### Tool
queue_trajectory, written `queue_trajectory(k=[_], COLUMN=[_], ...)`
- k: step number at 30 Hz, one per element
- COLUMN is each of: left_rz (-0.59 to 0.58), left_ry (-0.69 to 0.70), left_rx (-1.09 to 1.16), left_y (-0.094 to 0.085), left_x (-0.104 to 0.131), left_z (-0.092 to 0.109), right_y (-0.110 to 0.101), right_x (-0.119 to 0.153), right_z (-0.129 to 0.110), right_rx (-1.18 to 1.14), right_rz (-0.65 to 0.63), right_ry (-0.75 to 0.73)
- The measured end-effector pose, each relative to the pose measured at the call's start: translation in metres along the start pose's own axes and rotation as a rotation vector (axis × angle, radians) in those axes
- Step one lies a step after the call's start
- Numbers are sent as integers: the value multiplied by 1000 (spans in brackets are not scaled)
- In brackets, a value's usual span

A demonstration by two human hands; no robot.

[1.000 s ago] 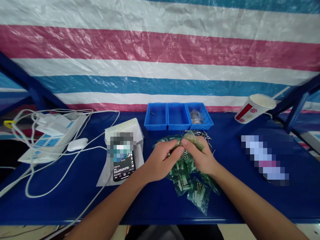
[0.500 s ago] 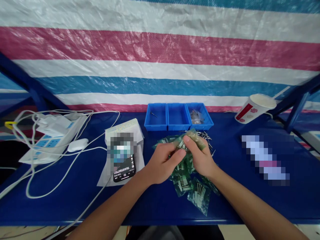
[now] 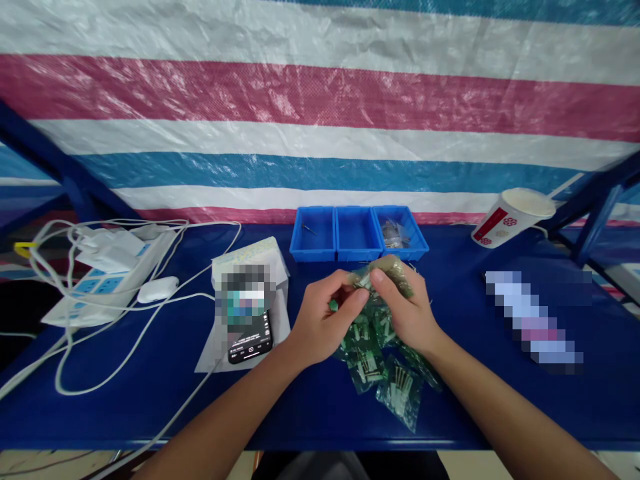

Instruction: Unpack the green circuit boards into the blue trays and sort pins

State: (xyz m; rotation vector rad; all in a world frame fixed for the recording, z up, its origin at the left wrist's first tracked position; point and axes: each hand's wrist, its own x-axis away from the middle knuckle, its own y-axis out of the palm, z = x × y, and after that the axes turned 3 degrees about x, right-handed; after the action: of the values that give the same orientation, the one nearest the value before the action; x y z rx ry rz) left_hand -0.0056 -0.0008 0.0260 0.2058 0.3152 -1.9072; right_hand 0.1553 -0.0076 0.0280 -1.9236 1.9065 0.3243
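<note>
Between my hands is a crumpled clear plastic bag [image 3: 397, 275] with small pieces showing at its left end. My left hand [image 3: 323, 320] pinches that end between thumb and fingers. My right hand [image 3: 407, 310] is closed round the bag, its thumb pressed on top. Beneath both hands lies a pile of greenish clear packets [image 3: 364, 363] holding screws and pale plugs. One packet with several long screws [image 3: 399, 390] lies nearest the table's front edge. My hands hide part of the pile and the loose screws behind it.
Behind my hands stand three joined blue bins [image 3: 357, 255]; the right one holds small bagged parts. Left are a phone [image 3: 251, 340] on white paper, tangled cables and a power strip [image 3: 95, 287]. A paper cup [image 3: 510, 217] and a blurred-out item [image 3: 533, 320] are at right.
My right hand has shifted slightly right and covers more of the loose screws. My left fingers have moved a little, and pale pieces show more clearly at the bag's end.
</note>
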Motion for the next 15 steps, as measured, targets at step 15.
queue_trajectory(k=[15], left_rz=[19], left_ry=[-116], left_rx=[172], left_y=[-3], left_x=[-2], left_z=[2], right_y=[-5], right_x=[-3], right_z=[-2], right_rx=[-21], right_rz=[-66], right_ry=[26])
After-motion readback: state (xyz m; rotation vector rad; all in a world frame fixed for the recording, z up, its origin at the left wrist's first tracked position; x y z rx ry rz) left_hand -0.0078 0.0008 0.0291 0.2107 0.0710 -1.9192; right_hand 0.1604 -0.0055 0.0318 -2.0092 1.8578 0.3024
